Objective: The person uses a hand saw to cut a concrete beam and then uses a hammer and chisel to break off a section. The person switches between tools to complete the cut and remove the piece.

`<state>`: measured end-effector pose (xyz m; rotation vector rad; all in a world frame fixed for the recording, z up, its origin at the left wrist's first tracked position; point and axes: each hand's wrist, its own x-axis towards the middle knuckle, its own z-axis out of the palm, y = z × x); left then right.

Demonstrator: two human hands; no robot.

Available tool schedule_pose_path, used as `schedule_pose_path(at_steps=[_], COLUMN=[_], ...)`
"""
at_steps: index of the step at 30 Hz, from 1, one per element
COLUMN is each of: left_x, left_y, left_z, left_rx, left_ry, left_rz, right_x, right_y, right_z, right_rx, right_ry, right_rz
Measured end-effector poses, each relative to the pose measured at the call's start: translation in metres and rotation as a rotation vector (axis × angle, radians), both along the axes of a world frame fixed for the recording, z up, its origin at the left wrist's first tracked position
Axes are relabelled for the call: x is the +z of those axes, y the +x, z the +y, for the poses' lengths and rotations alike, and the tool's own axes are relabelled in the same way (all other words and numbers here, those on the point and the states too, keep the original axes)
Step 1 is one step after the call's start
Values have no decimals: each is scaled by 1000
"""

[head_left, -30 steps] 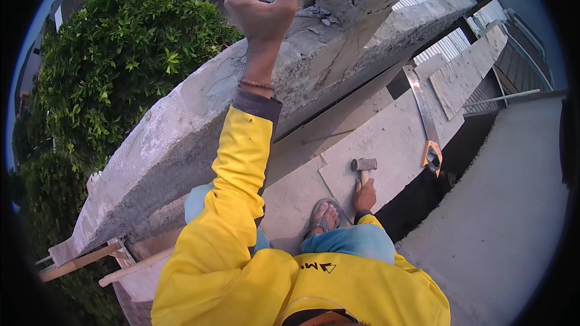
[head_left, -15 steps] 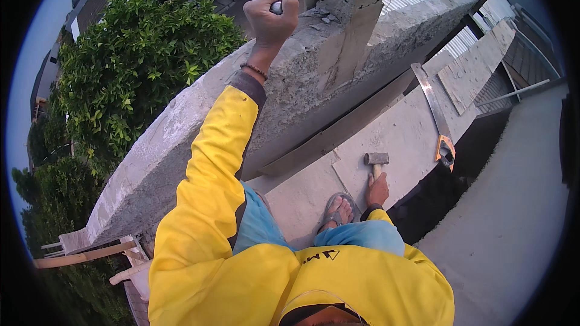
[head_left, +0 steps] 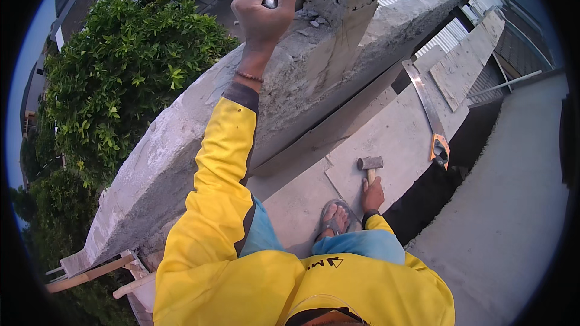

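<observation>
My left hand (head_left: 261, 18) is closed in a fist around a metal chisel (head_left: 270, 2), of which only the rounded, shiny end shows between thumb and fingers. Just right of this fist rises a rough concrete column (head_left: 341, 0), with chipped bits (head_left: 312, 17) at its foot on top of the wall (head_left: 205, 108). Lower down, beside my sandalled foot, my right hand (head_left: 373, 195) grips the short wooden handle of a club hammer (head_left: 370, 163). Its dark, blocky head is held over the planks. The chisel's lower part is hidden.
A handsaw (head_left: 426, 96) with an orange handle lies on the board walkway (head_left: 386, 133) where I stand. Dark gaps run along the walkway, with a grey sloped concrete surface (head_left: 501, 217) to the right. A leafy tree (head_left: 127, 78) stands beyond the wall.
The view has shifted slightly, so the scene sits a little further left. My left fist has turned slightly around the chisel; the hammer stays low in my right hand.
</observation>
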<state>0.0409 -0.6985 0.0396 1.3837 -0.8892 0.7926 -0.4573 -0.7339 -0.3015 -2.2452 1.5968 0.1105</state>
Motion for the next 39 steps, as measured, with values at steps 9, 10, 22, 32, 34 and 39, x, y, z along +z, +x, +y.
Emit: schedule_pose_path(at_steps=[9, 10, 22, 32, 34, 39], left_x=[-11, -3, 72, -40, -50, -55], left_y=[-5, -11, -48, -19, -18, -22], left_z=[12, 18, 304, 456, 462, 464], left_rx=[-27, -102, 614, 953, 961, 914], left_ry=[84, 46, 737, 1027, 1010, 957], left_rz=[-13, -59, 22, 365, 268, 249], right_x=[-1, -2, 204, 435, 438, 443], right_y=[-7, -9, 54, 309, 332, 377], right_z=[-8, -10, -97, 1, 32, 64], right_rx=[52, 53, 967, 1849, 1975, 2129], right_ry=[65, 52, -287, -1042, -1071, -1013], right_rz=[50, 11, -201, -24, -39, 45])
